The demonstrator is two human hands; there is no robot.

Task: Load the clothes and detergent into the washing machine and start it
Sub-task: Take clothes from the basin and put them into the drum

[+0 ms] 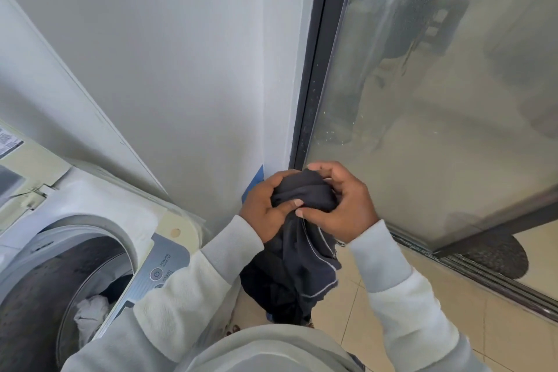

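A dark garment (297,238) with pale stitched hems is bunched between both hands and hangs down toward the floor. My left hand (265,208) grips its left side, thumb pressed across the cloth. My right hand (341,205) grips the right side with curled fingers. The top-loading washing machine (90,199) stands at lower left with its lid up. Its drum (45,287) is open and holds a white cloth (90,311) and something dark beside it. The silver control panel (160,269) with a power button faces me. No detergent is in view.
A white wall (181,69) rises behind the machine, with a strip of blue tape (255,180) near its corner. A dark-framed sliding glass door (422,84) and its floor track (483,278) run along the right. Beige floor tiles (377,326) lie below my hands.
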